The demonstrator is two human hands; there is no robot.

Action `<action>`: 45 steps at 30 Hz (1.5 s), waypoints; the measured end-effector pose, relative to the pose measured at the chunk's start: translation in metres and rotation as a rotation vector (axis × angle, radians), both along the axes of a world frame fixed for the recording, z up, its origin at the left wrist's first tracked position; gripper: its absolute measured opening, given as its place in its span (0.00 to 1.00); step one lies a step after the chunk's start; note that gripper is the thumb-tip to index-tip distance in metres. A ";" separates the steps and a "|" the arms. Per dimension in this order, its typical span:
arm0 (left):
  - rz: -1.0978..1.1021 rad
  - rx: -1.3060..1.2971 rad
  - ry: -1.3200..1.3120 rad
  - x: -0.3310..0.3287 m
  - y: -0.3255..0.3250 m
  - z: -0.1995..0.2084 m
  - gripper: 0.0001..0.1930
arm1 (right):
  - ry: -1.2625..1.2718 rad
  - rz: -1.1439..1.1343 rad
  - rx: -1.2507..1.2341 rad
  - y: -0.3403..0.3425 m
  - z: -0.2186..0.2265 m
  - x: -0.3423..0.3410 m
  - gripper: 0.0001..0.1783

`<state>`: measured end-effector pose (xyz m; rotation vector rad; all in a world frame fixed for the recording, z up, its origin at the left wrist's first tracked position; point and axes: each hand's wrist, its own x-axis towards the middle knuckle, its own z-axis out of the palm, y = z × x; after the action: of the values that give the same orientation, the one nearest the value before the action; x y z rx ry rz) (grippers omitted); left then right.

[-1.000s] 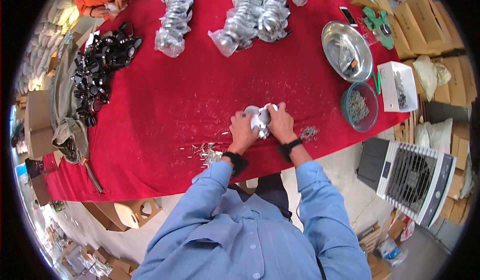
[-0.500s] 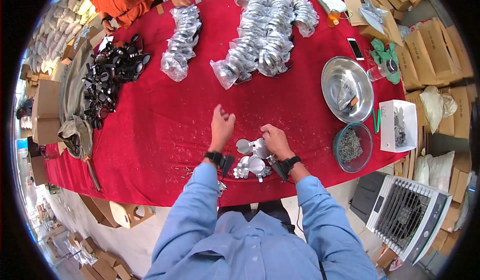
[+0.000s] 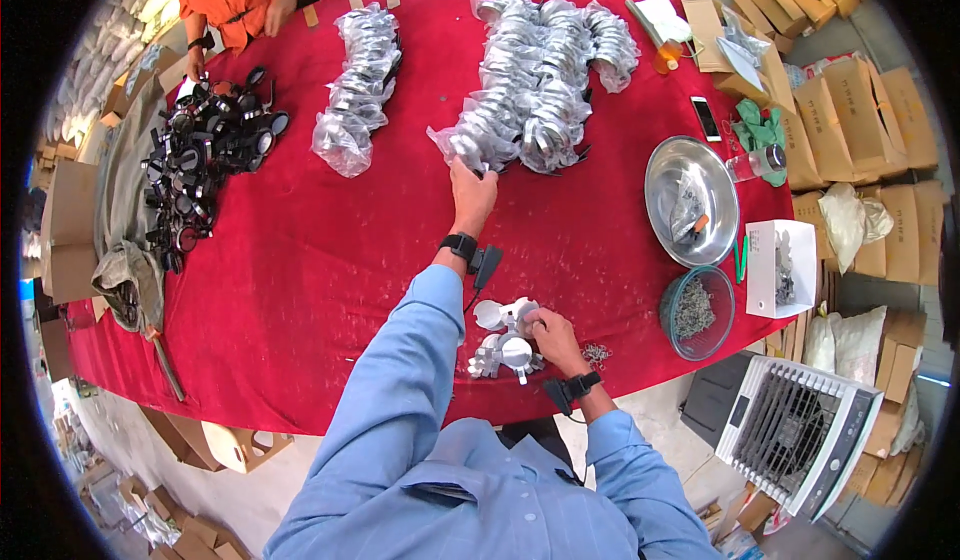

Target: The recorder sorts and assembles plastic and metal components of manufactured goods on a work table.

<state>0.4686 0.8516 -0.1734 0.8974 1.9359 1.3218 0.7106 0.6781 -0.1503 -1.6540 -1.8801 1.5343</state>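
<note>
My left hand [image 3: 474,198] reaches forward to the near end of the long rows of silver round parts in clear plastic bags [image 3: 510,90]. Its fingertips close on the nearest bagged part [image 3: 470,145]. Close to the table's front edge, my right hand [image 3: 556,340] has its fingers curled at a pale grey round part [image 3: 526,318]. That part belongs to a small cluster of grey-white round pieces with short arms [image 3: 515,352]. Fingers partly hide what the right hand pinches. A black strap with a small device sits on each wrist.
Left stands a heap of black round-headed parts [image 3: 205,155], beside another bagged row [image 3: 357,90]. Right are a steel basin [image 3: 655,225], a glass bowl of small metal pieces [image 3: 668,320], a white box [image 3: 775,305] and a phone [image 3: 706,120]. A person in orange [image 3: 225,0] stands across the table.
My left hand has moved forward from mid-table to the bagged row. My right hand has dropped slightly onto the grey parts. The person across has drawn a hand back from the left bagged row.
</note>
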 end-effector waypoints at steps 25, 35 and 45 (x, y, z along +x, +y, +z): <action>0.189 -0.046 0.466 0.040 -0.060 0.020 0.18 | 0.460 -0.396 -0.240 0.031 0.108 0.174 0.16; -0.454 0.002 -0.178 0.369 -0.021 0.183 0.13 | 0.475 -0.339 -0.040 0.094 0.136 0.429 0.13; -1.038 -0.130 -0.302 0.640 0.100 0.110 0.21 | -0.339 -0.599 0.451 0.237 0.061 0.708 0.20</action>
<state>1.1086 0.9519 -0.0630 1.2818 1.0167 0.6350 1.4184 0.9153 -0.0889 -2.0609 -1.4907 0.5805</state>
